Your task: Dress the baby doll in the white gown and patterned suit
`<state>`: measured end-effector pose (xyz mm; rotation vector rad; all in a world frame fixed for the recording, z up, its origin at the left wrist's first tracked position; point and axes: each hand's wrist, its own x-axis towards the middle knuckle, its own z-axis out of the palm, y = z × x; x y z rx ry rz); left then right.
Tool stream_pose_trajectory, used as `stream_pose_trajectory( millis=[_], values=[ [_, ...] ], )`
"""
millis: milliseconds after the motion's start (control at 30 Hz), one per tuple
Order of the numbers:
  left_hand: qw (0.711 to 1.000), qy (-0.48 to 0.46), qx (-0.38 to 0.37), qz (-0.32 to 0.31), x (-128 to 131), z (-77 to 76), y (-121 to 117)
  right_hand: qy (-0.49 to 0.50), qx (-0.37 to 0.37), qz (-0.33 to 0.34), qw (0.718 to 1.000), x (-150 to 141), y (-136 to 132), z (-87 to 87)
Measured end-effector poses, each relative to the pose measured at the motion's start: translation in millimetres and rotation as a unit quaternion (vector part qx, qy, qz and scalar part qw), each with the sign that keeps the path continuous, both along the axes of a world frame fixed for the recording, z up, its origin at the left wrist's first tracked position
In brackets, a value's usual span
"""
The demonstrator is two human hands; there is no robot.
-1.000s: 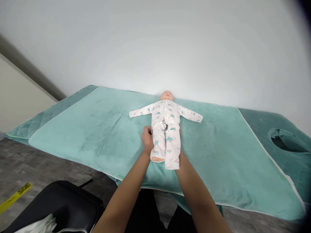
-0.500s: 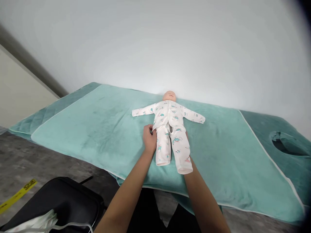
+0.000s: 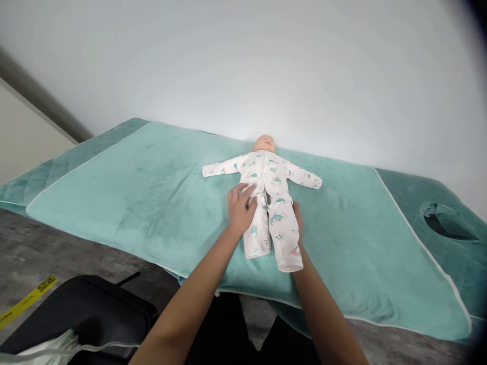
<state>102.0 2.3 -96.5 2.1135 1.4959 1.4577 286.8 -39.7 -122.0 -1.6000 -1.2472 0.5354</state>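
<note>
A baby doll (image 3: 265, 143) lies on its back with its head toward the wall. It wears a white patterned jacket (image 3: 277, 170) with the arms spread out, and matching trousers (image 3: 283, 233). My left hand (image 3: 240, 208) rests at the doll's hip on the left, fingers spread over the jacket hem and the trouser waist, thumb apart. Beside the other trouser leg is my right hand (image 3: 299, 220), whose fingers are mostly hidden by the cloth. The trouser legs point toward me, and no feet show at the cuffs.
A teal cover (image 3: 152, 182) with white piping lies over the bed, which has a face hole (image 3: 449, 225) at the right. The wall (image 3: 243, 66) stands behind. At lower left are a black chair (image 3: 91, 304), a pale cable (image 3: 110, 345) and yellow floor tape (image 3: 28, 302).
My left hand has moved from the side of the trousers up onto the hip and jacket hem. My right hand shows slightly more beside the leg. The view has shifted a little.
</note>
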Motion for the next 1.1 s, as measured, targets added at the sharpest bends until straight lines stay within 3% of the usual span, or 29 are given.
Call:
stream_pose_trajectory(
  millis=[133,267,367,567,667,800,1100],
  values=[
    [0.998,0.038,-0.026,-0.035,9.4,12.4,-11.5,-0.036,-0.022,-0.011,0.999,15.7,2.4,11.2],
    [0.998,0.04,-0.037,-0.034,4.6,18.4,-40.2,-0.124,-0.041,0.015,0.991,25.9,-14.2,19.4],
    [0.997,0.045,-0.053,-0.024,-5.2,11.8,-75.2,-0.145,-0.034,0.022,0.989,27.8,-44.6,21.1],
    [0.992,0.085,-0.086,-0.035,-19.4,-15.5,-143.2,-0.021,-0.011,0.075,0.997,10.5,-123.1,20.6],
    [0.983,0.158,-0.096,-0.011,-16.6,-17.5,-148.9,0.041,-0.024,0.084,0.995,-1.3,-144.0,16.3],
    [0.966,0.244,-0.084,0.004,-6.6,-5.5,-138.4,0.036,-0.021,0.109,0.993,-3.8,-145.9,8.4],
    [0.978,0.206,-0.032,0.029,-14.8,0.4,-147.3,0.019,-0.043,0.111,0.993,3.4,-145.5,2.3]
  ],
)
